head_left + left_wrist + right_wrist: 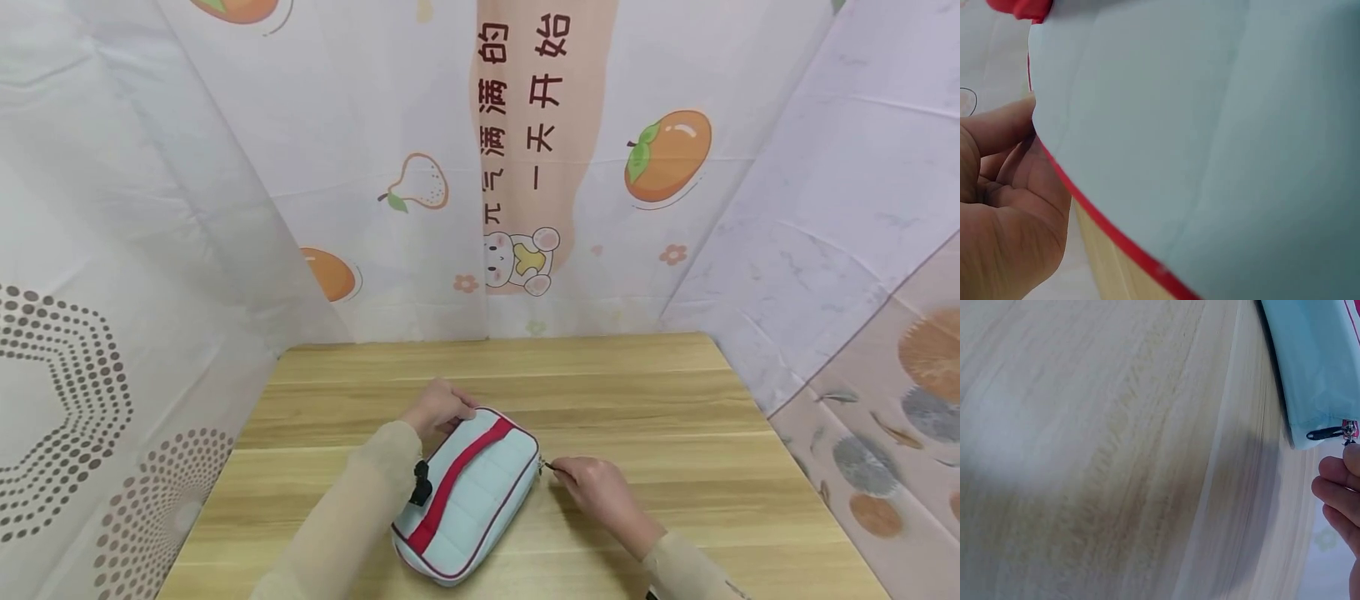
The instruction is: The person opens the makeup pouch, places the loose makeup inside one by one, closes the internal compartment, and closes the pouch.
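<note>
A pale blue quilted pouch (468, 517) with dark red piping lies slanted on the table, a red strap (457, 479) running along its top. My left hand (438, 406) grips the pouch's far left edge; in the left wrist view the thumb (1004, 128) is at the rim, with the other fingers partly hidden. At the far right corner my right hand (596, 492) pinches a black zipper pull (551, 467). Beside the pinched pull, a second black pull (1324, 433) hangs from the metal sliders (1350, 429) in the right wrist view.
The wooden table (690, 417) extends around the pouch. A fruit-printed cloth (420, 275) hangs behind its back edge, and patterned cloths stand on the left and right. A black wrist camera (421, 485) sits by my left wrist, over the pouch's edge.
</note>
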